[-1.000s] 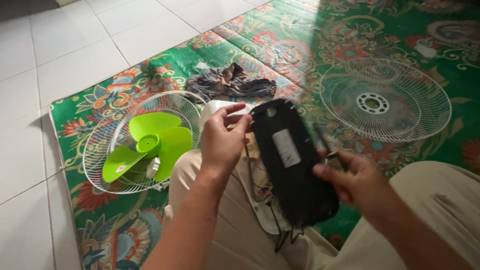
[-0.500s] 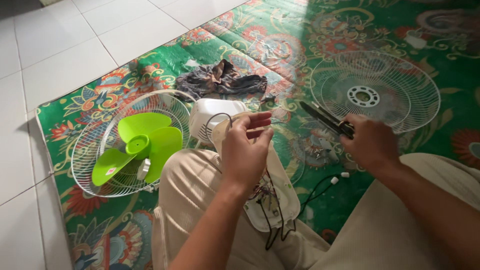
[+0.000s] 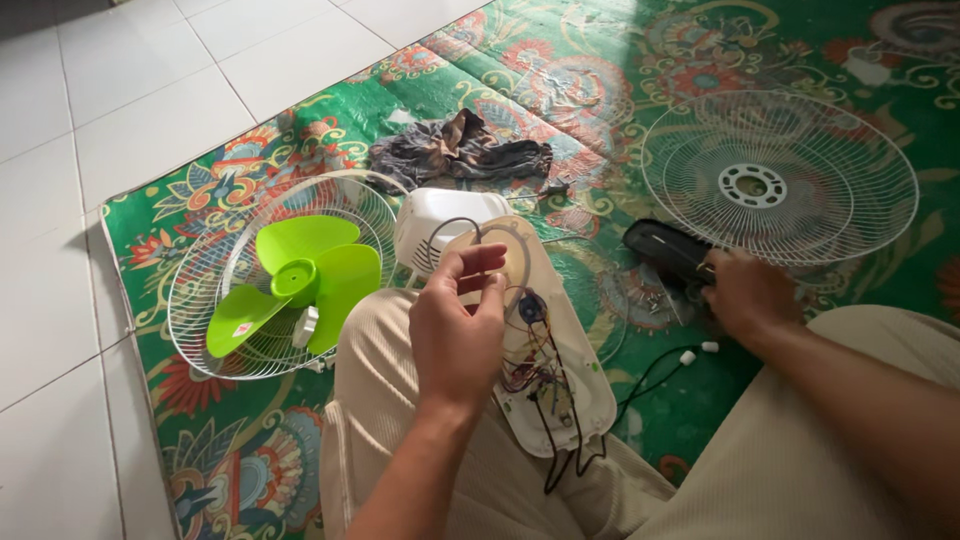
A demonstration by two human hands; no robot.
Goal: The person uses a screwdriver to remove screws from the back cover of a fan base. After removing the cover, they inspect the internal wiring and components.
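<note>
I sit on a patterned mat with an opened white fan base (image 3: 570,400) on my lap, its coloured wiring (image 3: 530,365) exposed. My left hand (image 3: 455,335) hovers over the base's upper end and pinches a thin dark wire (image 3: 447,224) that loops toward the white motor housing (image 3: 440,215). My right hand (image 3: 745,293) reaches out to the right and grips the edge of a black cover plate (image 3: 662,248) lying on the mat.
A wire fan guard (image 3: 215,300) holding a green blade (image 3: 300,275) lies at the left. A second white guard (image 3: 780,175) lies at the right. A dark cloth (image 3: 460,150) sits behind the housing. A black cable with white ends (image 3: 695,352) trails on the green mat (image 3: 600,80). White floor tiles (image 3: 120,120) lie to the left.
My right hand carried the black cover plate off my lap and set it on the mat to the right, uncovering the base's wiring. My left hand stayed over the base.
</note>
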